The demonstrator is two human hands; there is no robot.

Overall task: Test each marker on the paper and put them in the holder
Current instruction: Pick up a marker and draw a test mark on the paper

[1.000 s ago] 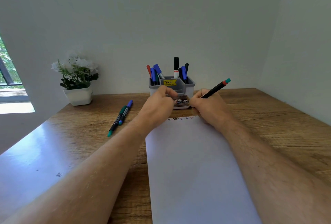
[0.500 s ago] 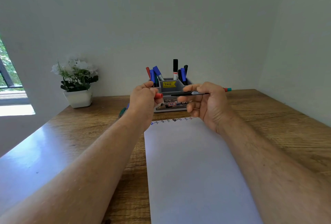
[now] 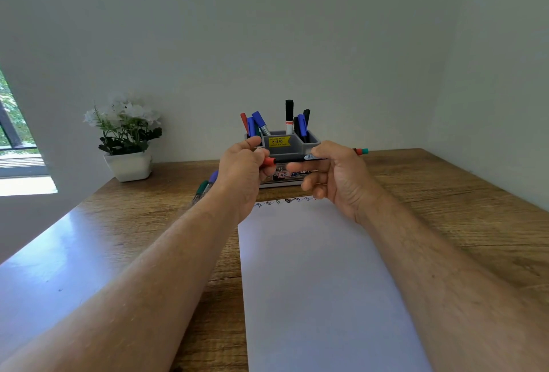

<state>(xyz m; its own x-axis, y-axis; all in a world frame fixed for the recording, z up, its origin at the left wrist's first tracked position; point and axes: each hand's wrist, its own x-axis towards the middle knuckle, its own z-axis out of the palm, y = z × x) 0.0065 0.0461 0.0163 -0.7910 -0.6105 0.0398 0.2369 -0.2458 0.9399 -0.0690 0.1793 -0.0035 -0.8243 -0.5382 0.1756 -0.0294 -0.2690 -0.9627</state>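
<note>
My right hand (image 3: 338, 175) grips a thin black marker (image 3: 297, 159) held level in the air, its red and teal end sticking out to the right. My left hand (image 3: 245, 168) pinches the red cap (image 3: 269, 161) at the marker's left tip; cap and tip meet. Both hands hover above the top of the white paper (image 3: 320, 282), which carries a row of small test marks (image 3: 285, 201) along its far edge. Behind the hands stands the grey holder (image 3: 285, 141) with several markers upright in it. Two markers, one green (image 3: 202, 188) and one blue (image 3: 213, 177), lie on the desk left of my left wrist.
A white pot with white flowers (image 3: 126, 139) stands at the back left of the wooden desk (image 3: 445, 208). Walls close the desk at the back and right. A window (image 3: 15, 139) is at the far left.
My right hand lifted the marker off the paper and turned it level. My left hand brought the red cap up to the marker's tip.
</note>
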